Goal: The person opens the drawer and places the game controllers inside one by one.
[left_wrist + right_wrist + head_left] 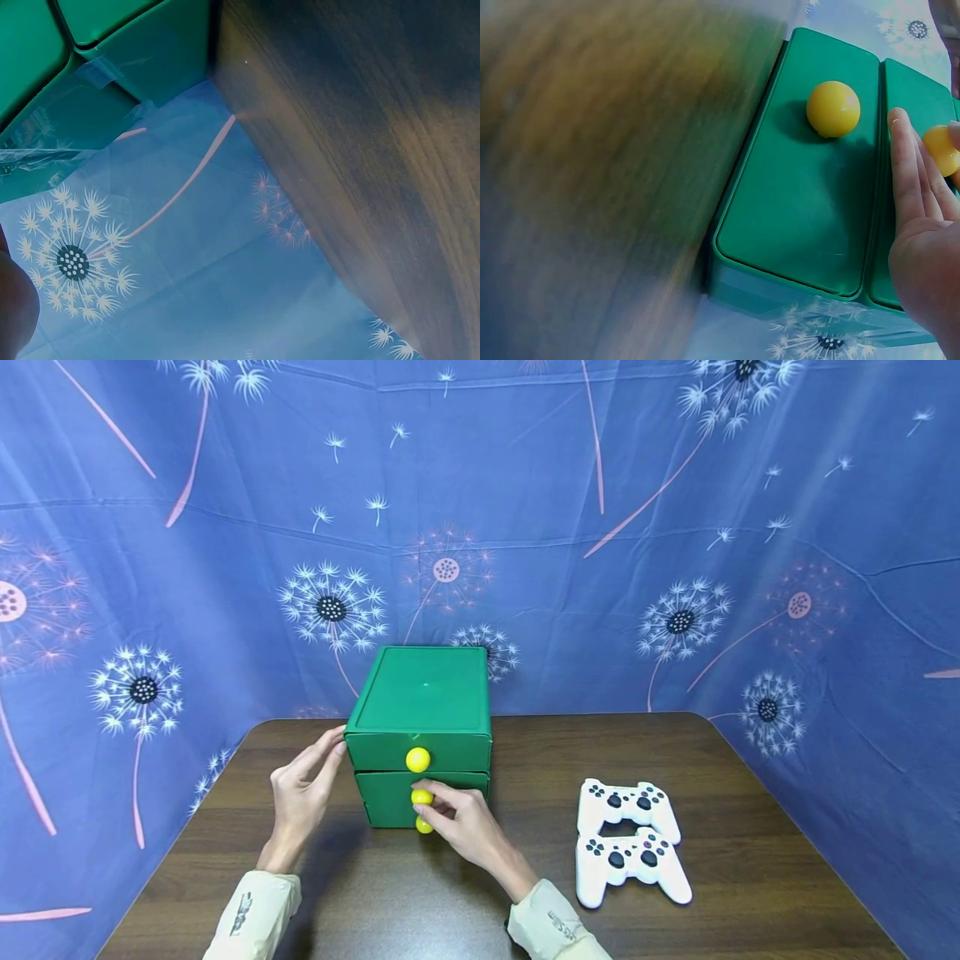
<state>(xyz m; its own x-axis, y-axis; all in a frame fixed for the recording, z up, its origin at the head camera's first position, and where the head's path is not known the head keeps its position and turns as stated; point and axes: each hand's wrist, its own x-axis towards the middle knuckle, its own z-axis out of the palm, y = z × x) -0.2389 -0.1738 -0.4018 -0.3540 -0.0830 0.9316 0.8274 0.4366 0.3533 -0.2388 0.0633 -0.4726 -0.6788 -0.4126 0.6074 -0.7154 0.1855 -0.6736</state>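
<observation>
A green drawer box (423, 693) stands on the table, its drawer fronts bearing round yellow knobs one above another. My right hand (468, 827) pinches the middle knob (422, 797) between thumb and fingers. Just below it shows the lower knob (424, 826), and the upper knob (417, 759) is untouched above. With extended fingers, my left hand (300, 793) rests its fingertips at the box's upper left front edge. In the right wrist view, the lower drawer front (802, 195) looks flush, its knob (832, 109) free. The left wrist view catches a blurred fingertip (16, 311) beside the box.
Two white game controllers (633, 860) lie one in front of the other on the right side of the brown wooden table (742, 877). A blue cloth (525, 485) with dandelion prints hangs behind the table and along its sides.
</observation>
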